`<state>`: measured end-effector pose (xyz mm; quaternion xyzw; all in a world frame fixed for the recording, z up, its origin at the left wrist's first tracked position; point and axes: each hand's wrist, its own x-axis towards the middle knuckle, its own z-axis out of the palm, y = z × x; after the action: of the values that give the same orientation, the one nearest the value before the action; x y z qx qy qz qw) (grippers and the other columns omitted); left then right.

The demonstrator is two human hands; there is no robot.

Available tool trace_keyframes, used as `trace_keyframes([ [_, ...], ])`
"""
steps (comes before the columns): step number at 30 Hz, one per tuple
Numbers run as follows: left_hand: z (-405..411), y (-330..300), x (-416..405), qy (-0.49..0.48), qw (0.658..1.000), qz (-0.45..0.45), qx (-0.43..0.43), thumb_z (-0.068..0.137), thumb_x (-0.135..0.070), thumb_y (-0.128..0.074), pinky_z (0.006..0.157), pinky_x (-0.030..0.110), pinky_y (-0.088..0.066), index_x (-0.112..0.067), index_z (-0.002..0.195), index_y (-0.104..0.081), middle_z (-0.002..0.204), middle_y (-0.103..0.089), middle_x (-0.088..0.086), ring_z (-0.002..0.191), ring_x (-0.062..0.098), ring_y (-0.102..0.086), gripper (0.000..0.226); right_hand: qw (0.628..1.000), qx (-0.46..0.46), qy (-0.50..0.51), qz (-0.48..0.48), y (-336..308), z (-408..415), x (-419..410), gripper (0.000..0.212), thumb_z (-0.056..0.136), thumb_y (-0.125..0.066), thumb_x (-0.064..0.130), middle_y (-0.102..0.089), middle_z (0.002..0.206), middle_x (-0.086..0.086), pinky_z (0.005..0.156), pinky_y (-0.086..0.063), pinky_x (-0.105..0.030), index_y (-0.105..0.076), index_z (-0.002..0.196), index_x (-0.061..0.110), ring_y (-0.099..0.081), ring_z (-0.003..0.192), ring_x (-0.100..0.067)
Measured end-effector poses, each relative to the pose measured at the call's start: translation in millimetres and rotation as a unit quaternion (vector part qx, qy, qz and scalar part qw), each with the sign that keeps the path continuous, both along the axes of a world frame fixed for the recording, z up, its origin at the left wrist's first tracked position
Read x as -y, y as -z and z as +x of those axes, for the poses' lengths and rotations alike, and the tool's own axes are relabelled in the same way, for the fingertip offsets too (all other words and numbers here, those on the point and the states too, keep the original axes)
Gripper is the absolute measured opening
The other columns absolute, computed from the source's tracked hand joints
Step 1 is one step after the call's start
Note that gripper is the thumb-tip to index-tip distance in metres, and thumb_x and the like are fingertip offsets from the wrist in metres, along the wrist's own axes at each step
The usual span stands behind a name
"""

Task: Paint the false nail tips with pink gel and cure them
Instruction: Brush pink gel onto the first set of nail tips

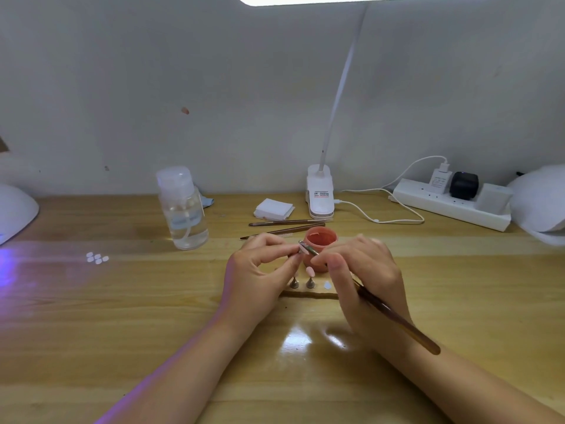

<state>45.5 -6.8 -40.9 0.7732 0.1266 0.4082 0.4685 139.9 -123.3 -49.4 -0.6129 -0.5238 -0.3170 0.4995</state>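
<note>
Partly hidden: left hand (260,270) pinches nail tip (303,248), right hand (363,283) grips brush (394,316), bristles seemingly touching

I see two bare forearms, no sleeves, no watch or rings; left hand (256,270) and right hand (363,280) show short, unpainted nails.

My left hand (260,270) hides one nail stand (294,283); curing lamp (15,209) cut by left edge; brush (397,319) bristles too small to read.
</note>
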Motion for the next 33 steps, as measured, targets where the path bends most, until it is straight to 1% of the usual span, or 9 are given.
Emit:
trace_keyframes([
  [3, 0.2, 0.0, 0.5, -0.004, 1.0, -0.002, 0.002, 0.075, -0.007, -0.072, 0.07, 0.04, -0.054, -0.024, 0.085, -0.073, 0.081, -0.063, -0.007, 0.082, 0.014, -0.061, 0.02, 1.0, 0.007, 0.012, 0.002, -0.4, -0.2, 2.1, 0.046, 0.097, -0.037, 0.025, -0.066, 0.068, 0.003, 0.068, -0.041, -0.041, -0.067, 0.066, 0.008, -0.06, 0.066, -0.019],
  [7, -0.3, -0.1, 0.9, -0.005, 1.0, -0.007, 0.002, 0.075, -0.008, -0.072, 0.071, 0.044, -0.054, -0.022, 0.085, -0.074, 0.081, -0.064, -0.007, 0.085, 0.016, -0.061, 0.017, 1.0, -0.014, -0.007, 0.019, -2.0, 0.3, 7.5, 0.056, 0.1, -0.029, 0.029, -0.053, 0.068, 0.018, 0.066, -0.04, -0.038, -0.064, 0.061, 0.008, -0.05, 0.064, -0.006],
  [13, -0.2, -1.4, 1.5, -0.003, 1.0, 0.003, 0.0, 0.075, -0.008, -0.072, 0.072, 0.046, -0.054, -0.025, 0.087, -0.073, 0.083, -0.064, -0.006, 0.086, 0.015, -0.061, 0.021, 1.0, -0.004, -0.002, 0.012, -2.9, -1.5, 0.8, 0.04, 0.094, -0.039, 0.02, -0.067, 0.069, 0.002, 0.065, -0.042, -0.043, -0.068, 0.07, 0.008, -0.06, 0.067, -0.019],
  [17, -0.2, -0.3, 0.9, -0.007, 1.0, -0.001, 0.001, 0.075, -0.007, -0.072, 0.071, 0.047, -0.054, -0.021, 0.088, -0.073, 0.083, -0.064, -0.006, 0.085, 0.017, -0.061, 0.019, 1.0, -0.008, 0.003, 0.005, -1.6, -0.6, 1.8, 0.047, 0.097, -0.035, 0.026, -0.066, 0.067, 0.003, 0.065, -0.042, -0.042, -0.068, 0.068, 0.008, -0.059, 0.066, -0.018],
  [20, -0.6, -0.8, 1.3, -0.005, 1.0, 0.003, 0.006, 0.075, -0.007, -0.072, 0.07, 0.046, -0.054, -0.027, 0.083, -0.073, 0.082, -0.064, -0.008, 0.084, 0.018, -0.062, 0.022, 1.0, -0.01, -0.005, 0.012, -2.5, -0.4, 6.6, 0.054, 0.099, -0.031, 0.029, -0.058, 0.069, 0.016, 0.066, -0.041, -0.038, -0.065, 0.063, 0.009, -0.055, 0.065, -0.007],
  [23, -0.8, -0.6, 0.4, -0.01, 1.0, 0.009, 0.009, 0.074, -0.008, -0.073, 0.07, 0.042, -0.054, -0.028, 0.08, -0.072, 0.081, -0.063, -0.01, 0.084, 0.012, -0.061, 0.021, 0.999, -0.04, -0.014, 0.016, -3.1, -1.1, 9.7, 0.058, 0.1, -0.028, 0.033, -0.052, 0.07, 0.021, 0.068, -0.04, -0.035, -0.064, 0.061, 0.01, -0.052, 0.064, -0.003],
  [27, -0.8, -0.6, -1.1, -0.017, 0.999, 0.037, 0.015, 0.072, -0.011, -0.074, 0.076, 0.019, -0.049, -0.03, 0.075, -0.07, 0.085, -0.062, -0.012, 0.088, -0.001, -0.058, 0.02, 0.996, -0.089, -0.01, 0.021, -2.0, -2.9, 11.1, 0.046, 0.097, -0.033, 0.027, -0.052, 0.071, 0.025, 0.071, -0.04, -0.029, -0.064, 0.065, 0.013, -0.052, 0.069, 0.004],
  [30, 0.1, 0.5, -1.8, -0.021, 0.999, 0.03, 0.016, 0.071, -0.012, -0.074, 0.075, 0.02, -0.05, -0.026, 0.073, -0.071, 0.087, -0.063, -0.012, 0.09, -0.003, -0.058, 0.014, 0.995, -0.098, -0.013, 0.021, -2.4, -4.1, 10.8, 0.037, 0.094, -0.034, 0.021, -0.051, 0.075, 0.029, 0.072, -0.041, -0.028, -0.062, 0.07, 0.018, -0.053, 0.073, 0.007],
  [33, 0.8, 2.3, -2.9, -0.017, 0.999, 0.041, 0.027, 0.071, -0.007, -0.075, 0.074, 0.021, -0.049, -0.029, 0.072, -0.069, 0.08, -0.066, -0.013, 0.084, -0.002, -0.06, 0.023, 0.996, -0.089, -0.021, 0.022, -2.4, -5.3, 9.0, 0.038, 0.093, -0.036, 0.02, -0.057, 0.075, 0.021, 0.071, -0.044, -0.037, -0.064, 0.07, 0.014, -0.056, 0.074, 0.0],
])
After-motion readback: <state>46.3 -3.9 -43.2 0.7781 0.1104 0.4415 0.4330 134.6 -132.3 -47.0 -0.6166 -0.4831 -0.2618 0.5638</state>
